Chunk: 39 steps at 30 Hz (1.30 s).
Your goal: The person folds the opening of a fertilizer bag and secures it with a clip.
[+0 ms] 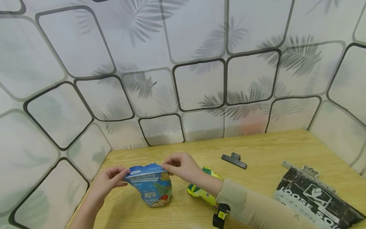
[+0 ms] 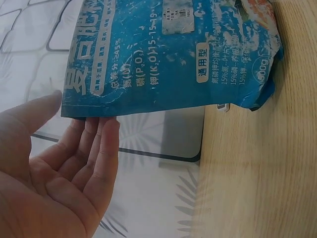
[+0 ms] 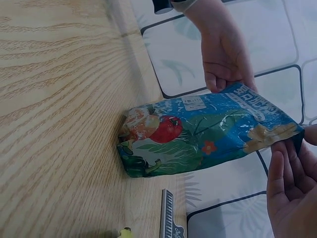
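A blue fertilizer bag (image 1: 155, 190), printed with vegetables and marked 500g, hangs upright between both hands, its bottom close to the wooden table. My left hand (image 1: 107, 183) pinches the bag's top left corner between thumb and fingers; in the left wrist view that hand (image 2: 74, 173) is at the edge of the blue bag (image 2: 158, 64). At the opposite top corner, my right hand (image 1: 183, 168) pinches the rim. The right wrist view shows the bag (image 3: 208, 129) stretched between the left hand (image 3: 225, 59) and the right hand (image 3: 297, 186).
Partly behind the right forearm lies a yellow and green packet (image 1: 197, 190). Farther back rests a black bag clip (image 1: 234, 160). At the right is a black LOOSE SOIL bag (image 1: 314, 200) with a grey clip (image 1: 310, 173) across its top. Patterned curtains surround the table (image 1: 137, 219).
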Each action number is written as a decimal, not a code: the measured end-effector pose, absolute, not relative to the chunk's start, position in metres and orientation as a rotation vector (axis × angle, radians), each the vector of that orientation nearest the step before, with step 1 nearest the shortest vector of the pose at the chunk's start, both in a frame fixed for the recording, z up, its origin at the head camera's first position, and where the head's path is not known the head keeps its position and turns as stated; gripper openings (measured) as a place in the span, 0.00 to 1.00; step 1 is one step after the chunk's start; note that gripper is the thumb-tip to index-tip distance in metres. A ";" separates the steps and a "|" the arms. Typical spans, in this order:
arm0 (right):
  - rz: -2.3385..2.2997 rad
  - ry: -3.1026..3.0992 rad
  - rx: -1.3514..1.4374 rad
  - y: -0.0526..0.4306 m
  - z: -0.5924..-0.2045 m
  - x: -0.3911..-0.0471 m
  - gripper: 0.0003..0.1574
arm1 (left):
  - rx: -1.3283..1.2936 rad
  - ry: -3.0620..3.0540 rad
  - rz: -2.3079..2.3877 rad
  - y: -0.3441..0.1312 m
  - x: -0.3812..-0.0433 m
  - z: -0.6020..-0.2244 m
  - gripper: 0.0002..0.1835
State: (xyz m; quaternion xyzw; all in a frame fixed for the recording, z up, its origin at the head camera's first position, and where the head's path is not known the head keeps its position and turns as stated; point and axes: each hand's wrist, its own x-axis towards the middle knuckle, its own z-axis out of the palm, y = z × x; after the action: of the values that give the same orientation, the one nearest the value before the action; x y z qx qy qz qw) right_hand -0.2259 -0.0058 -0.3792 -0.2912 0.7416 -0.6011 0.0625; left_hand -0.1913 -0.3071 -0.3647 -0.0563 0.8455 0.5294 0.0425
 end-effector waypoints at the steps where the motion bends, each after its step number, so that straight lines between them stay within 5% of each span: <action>1: -1.815 2.239 -0.883 -0.005 -0.379 -0.226 0.09 | -0.170 2.583 1.616 -0.307 -0.191 -0.365 0.17; 39: -1.783 2.207 -0.989 -0.002 -0.384 -0.228 0.08 | -0.020 2.565 1.581 -0.312 -0.184 -0.375 0.14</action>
State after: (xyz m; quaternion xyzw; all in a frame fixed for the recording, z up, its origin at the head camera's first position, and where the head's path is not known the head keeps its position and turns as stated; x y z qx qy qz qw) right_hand -0.2284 -0.0019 -0.3845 -0.3282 0.7328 -0.5920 0.0684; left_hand -0.1838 -0.3125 -0.3747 -0.0067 0.8495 0.5236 0.0644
